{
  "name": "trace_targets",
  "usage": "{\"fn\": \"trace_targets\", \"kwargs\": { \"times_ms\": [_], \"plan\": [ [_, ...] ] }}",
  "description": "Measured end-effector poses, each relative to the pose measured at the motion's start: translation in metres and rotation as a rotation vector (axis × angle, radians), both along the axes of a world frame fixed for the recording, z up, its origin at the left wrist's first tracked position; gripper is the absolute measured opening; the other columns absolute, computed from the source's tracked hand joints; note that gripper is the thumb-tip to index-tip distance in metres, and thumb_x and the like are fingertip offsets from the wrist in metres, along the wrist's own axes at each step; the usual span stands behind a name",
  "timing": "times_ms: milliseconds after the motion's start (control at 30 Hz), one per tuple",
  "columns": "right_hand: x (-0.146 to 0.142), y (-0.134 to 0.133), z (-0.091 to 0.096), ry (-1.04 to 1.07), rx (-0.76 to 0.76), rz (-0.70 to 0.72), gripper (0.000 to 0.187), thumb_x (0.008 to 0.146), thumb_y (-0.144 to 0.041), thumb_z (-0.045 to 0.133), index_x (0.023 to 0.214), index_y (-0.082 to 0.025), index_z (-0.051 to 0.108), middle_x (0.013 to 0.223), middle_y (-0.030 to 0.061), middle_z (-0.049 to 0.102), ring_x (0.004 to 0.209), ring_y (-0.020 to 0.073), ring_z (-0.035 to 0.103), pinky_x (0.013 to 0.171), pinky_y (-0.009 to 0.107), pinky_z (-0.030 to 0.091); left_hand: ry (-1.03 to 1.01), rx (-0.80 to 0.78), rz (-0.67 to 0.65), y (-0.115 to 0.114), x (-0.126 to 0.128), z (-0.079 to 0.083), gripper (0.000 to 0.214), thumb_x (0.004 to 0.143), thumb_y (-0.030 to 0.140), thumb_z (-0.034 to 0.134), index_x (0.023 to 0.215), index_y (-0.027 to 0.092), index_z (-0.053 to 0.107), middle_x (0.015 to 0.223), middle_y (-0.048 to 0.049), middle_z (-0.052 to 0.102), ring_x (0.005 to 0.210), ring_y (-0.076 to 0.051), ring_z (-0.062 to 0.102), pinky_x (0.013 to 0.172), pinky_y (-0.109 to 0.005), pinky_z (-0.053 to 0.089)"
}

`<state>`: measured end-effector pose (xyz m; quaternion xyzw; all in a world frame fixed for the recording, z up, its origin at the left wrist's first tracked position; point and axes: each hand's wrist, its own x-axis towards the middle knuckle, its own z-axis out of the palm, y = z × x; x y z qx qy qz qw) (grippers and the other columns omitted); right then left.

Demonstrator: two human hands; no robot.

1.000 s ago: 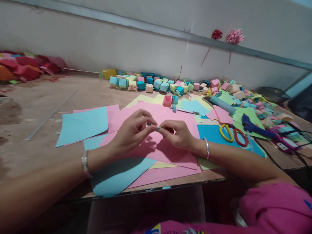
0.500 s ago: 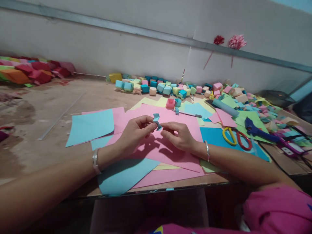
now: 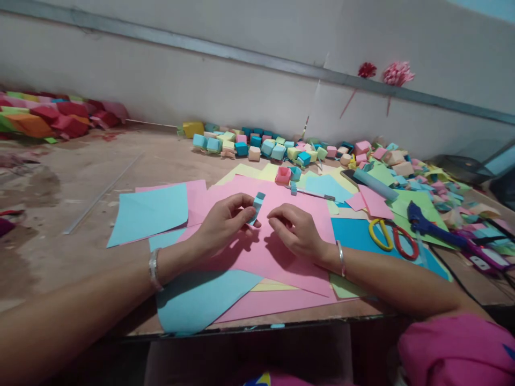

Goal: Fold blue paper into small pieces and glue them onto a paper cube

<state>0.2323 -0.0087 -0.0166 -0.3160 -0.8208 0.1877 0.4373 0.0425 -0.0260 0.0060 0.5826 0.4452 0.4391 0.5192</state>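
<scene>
A small folded strip of light blue paper [image 3: 259, 201] stands up between the thumb and fingers of my left hand [image 3: 227, 222]. It is creased near its upper end, and its lower part is partly behind my thumb. My right hand [image 3: 296, 230] is just to the right, apart from the strip. Its fingers are curled, with the thumb and index tips close together and nothing visible between them. Both hands are over a large pink paper sheet [image 3: 298, 268]. Beyond them sit a small open pink paper box [image 3: 282, 175] and a teal one [image 3: 295, 173].
Light blue sheets [image 3: 151, 212] lie to the left. Yellow-and-red-handled scissors [image 3: 380, 235] and a blue glue gun [image 3: 432, 222] lie at right, near a pen [image 3: 317, 194]. Many small paper boxes [image 3: 253, 154] line the wall. A metal ruler [image 3: 102, 195] lies far left.
My right hand has come off the blue paper strip and is slightly apart from it. In my left hand the strip has turned from bent and twisted to more upright.
</scene>
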Motion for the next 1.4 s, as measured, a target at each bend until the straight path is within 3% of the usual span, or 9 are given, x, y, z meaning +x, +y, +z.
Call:
{"fn": "trace_targets", "kwargs": {
  "times_ms": [200, 333, 600, 767, 867, 967, 1100, 1267, 1400],
  "plan": [
    [0.002, 0.011, -0.004, 0.065, -0.054, -0.043, 0.021, 0.092, -0.024, 0.051, 0.111, -0.018, 0.059, 0.093, 0.0062, 0.065, 0.079, 0.0155, 0.058, 0.071, 0.03, 0.048, 0.151, 0.192, -0.052, 0.005, -0.004, -0.011, 0.012, 0.087, 0.025, 0.058, 0.093, 0.017, 0.065, 0.08, -0.0044, 0.066, 0.07, -0.015, 0.064, 0.06, -0.029, 0.057],
    [0.001, 0.011, -0.007, 0.063, -0.055, -0.019, 0.015, 0.09, -0.025, 0.055, 0.102, -0.019, 0.061, 0.09, 0.0047, 0.065, 0.072, 0.0137, 0.057, 0.065, 0.028, 0.047, 0.409, 0.449, -0.027, 0.01, -0.009, -0.013, 0.011, 0.085, 0.02, 0.059, 0.089, 0.017, 0.068, 0.086, -0.0058, 0.068, 0.077, -0.016, 0.063, 0.067, -0.029, 0.054],
    [0.001, 0.013, -0.006, 0.065, -0.043, -0.01, 0.007, 0.088, -0.023, 0.059, 0.082, -0.019, 0.057, 0.077, 0.001, 0.058, 0.07, 0.0135, 0.052, 0.062, 0.027, 0.043, 0.617, 0.844, 0.022, 0.015, -0.016, -0.016, 0.018, 0.085, 0.009, 0.055, 0.094, 0.018, 0.068, 0.09, -0.0066, 0.069, 0.079, -0.015, 0.065, 0.068, -0.027, 0.053],
    [0.0, 0.014, -0.006, 0.085, -0.063, -0.069, 0.009, 0.086, -0.023, 0.061, 0.078, -0.019, 0.058, 0.076, 0.0016, 0.061, 0.07, 0.0145, 0.055, 0.065, 0.028, 0.045, 0.637, 0.817, 0.134, 0.013, -0.016, -0.015, 0.03, 0.083, 0.009, 0.057, 0.112, 0.019, 0.058, 0.088, -0.0036, 0.069, 0.077, -0.014, 0.066, 0.068, -0.027, 0.055],
    [0.0, 0.013, -0.005, 0.125, -0.106, -0.079, 0.008, 0.086, -0.023, 0.06, 0.079, -0.019, 0.06, 0.078, 0.0029, 0.066, 0.07, 0.0149, 0.058, 0.066, 0.029, 0.047, 0.608, 0.788, 0.202, 0.011, -0.015, -0.016, 0.024, 0.082, 0.01, 0.058, 0.104, 0.019, 0.054, 0.087, -0.0019, 0.066, 0.071, -0.012, 0.064, 0.065, -0.025, 0.054],
    [-0.001, 0.013, -0.003, 0.139, -0.064, -0.057, 0.006, 0.086, -0.021, 0.059, 0.08, -0.019, 0.06, 0.076, 0.0029, 0.065, 0.069, 0.0149, 0.058, 0.064, 0.029, 0.047, 0.624, 0.837, 0.178, 0.012, -0.016, -0.018, 0.01, 0.085, 0.012, 0.056, 0.093, 0.019, 0.055, 0.082, -0.0016, 0.064, 0.068, -0.012, 0.06, 0.063, -0.024, 0.051],
    [-0.001, 0.013, -0.001, 0.115, 0.067, -0.019, 0.006, 0.086, -0.02, 0.056, 0.081, -0.02, 0.058, 0.076, 0.0041, 0.065, 0.071, 0.016, 0.059, 0.067, 0.031, 0.049, 0.606, 0.892, 0.095, 0.015, -0.021, -0.017, 0.019, 0.086, 0.011, 0.054, 0.102, 0.019, 0.062, 0.087, -0.0044, 0.063, 0.074, -0.014, 0.061, 0.063, -0.025, 0.049],
    [-0.002, 0.018, -0.011, -0.102, 0.258, 0.038, 0.005, 0.084, -0.024, 0.054, 0.081, -0.022, 0.057, 0.078, 0.0028, 0.071, 0.074, 0.0158, 0.064, 0.07, 0.031, 0.049, 0.617, 0.81, -0.018, 0.019, -0.027, -0.02, 0.024, 0.084, 0.016, 0.061, 0.106, 0.024, 0.064, 0.093, -0.0042, 0.062, 0.069, -0.013, 0.06, 0.057, -0.024, 0.049],
    [0.001, 0.025, -0.015, -0.345, 0.233, 0.101, 0.007, 0.087, -0.028, 0.055, 0.089, -0.023, 0.058, 0.091, 0.0025, 0.073, 0.09, 0.0144, 0.066, 0.08, 0.03, 0.047, 0.56, 0.784, 0.002, 0.021, -0.026, -0.026, 0.019, 0.081, 0.022, 0.066, 0.099, 0.028, 0.064, 0.104, -0.0053, 0.059, 0.08, -0.017, 0.061, 0.058, -0.025, 0.053]
  ]
}}
